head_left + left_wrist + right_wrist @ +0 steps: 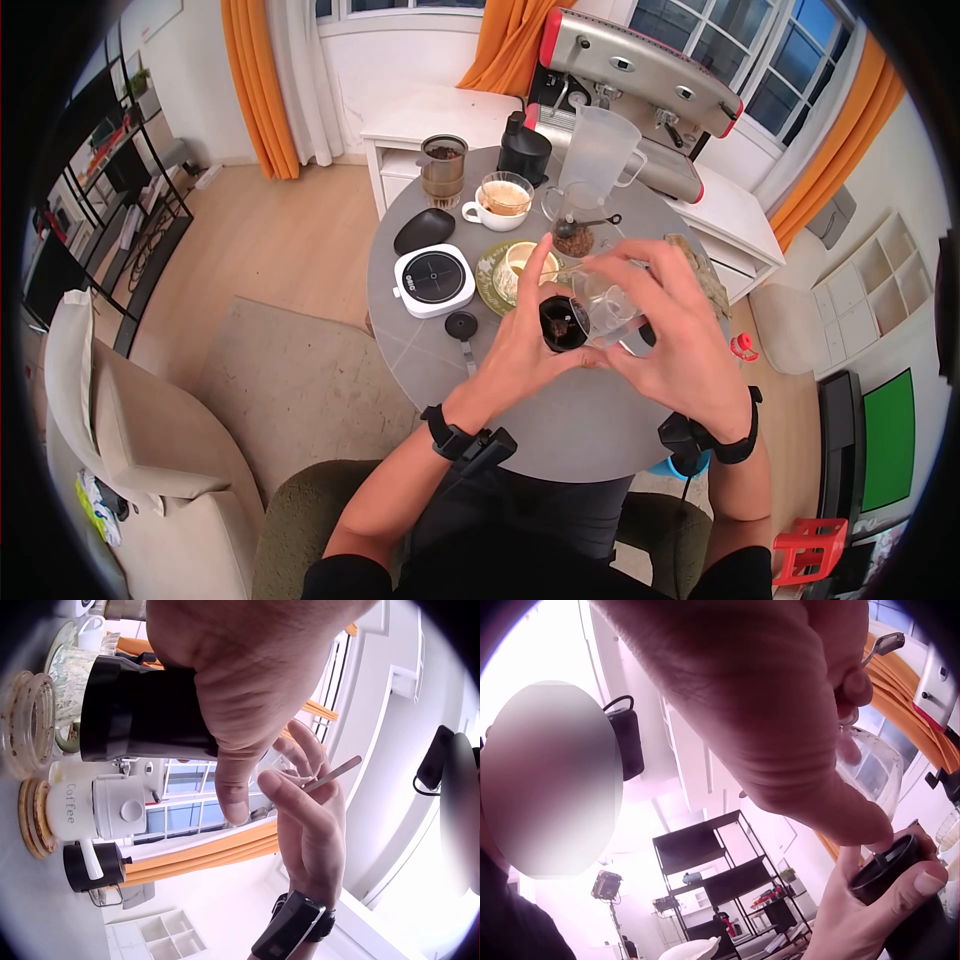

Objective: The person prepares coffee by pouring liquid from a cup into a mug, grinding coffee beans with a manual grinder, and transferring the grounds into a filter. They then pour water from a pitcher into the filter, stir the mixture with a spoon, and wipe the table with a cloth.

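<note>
My left hand [515, 345] grips a black manual coffee grinder [150, 712], its mouth uncovered. Dark coffee bits [560, 327] show inside it in the head view, and a centre shaft [881, 859] stands in the mouth in the right wrist view. Just right of the grinder, my right hand [680, 315] holds a small clear glass [608, 302], tilted, close at the grinder's rim. A thin spoon [335, 774] sticks out from between the right fingers; its dark end [889, 643] shows in the right wrist view. The right thumb tip overlaps the grinder rim there.
On the round grey table [560, 430] stand a white scale [435, 281], a black-capped crank [461, 325], a green plate [489, 278] and a white cup [486, 216]. Behind are a glass jar with beans [573, 241], a plastic pitcher [600, 150] and an espresso machine [640, 70].
</note>
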`<state>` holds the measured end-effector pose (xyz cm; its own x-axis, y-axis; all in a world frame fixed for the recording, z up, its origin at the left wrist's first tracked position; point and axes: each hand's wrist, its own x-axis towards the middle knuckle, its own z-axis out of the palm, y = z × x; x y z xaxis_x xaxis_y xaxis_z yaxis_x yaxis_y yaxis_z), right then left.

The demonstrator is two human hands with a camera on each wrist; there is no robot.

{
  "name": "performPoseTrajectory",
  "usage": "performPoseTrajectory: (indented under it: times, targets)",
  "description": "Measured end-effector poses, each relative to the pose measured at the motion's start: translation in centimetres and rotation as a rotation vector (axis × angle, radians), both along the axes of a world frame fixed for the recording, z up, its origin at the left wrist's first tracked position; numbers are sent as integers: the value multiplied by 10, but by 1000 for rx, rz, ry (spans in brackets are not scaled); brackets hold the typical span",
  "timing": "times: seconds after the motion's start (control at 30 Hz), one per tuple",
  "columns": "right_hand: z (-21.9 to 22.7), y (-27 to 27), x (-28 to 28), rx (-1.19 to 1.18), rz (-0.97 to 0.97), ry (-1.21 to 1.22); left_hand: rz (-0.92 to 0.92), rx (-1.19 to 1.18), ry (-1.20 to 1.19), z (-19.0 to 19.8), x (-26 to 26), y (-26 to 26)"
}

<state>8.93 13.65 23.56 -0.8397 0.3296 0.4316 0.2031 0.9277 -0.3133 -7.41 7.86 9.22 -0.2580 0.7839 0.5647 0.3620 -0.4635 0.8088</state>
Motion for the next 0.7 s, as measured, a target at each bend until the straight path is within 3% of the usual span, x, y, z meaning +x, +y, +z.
performPoseTrajectory:
  times: [0.23,0.5,0.6,0.7]
  targets:
    - [-6,-5,23,-269,-266,120,12,7,-73,7,-8,2]
    - [-67,-16,51,-585,-440,366,87,48,-29,27,-15,2]
    - [-57,-29,55,-600,-549,278,70,29,-78,33,-14,2]
    - [-70,-35,53,-642,-510,227,59,43,-105,45,-12,1]
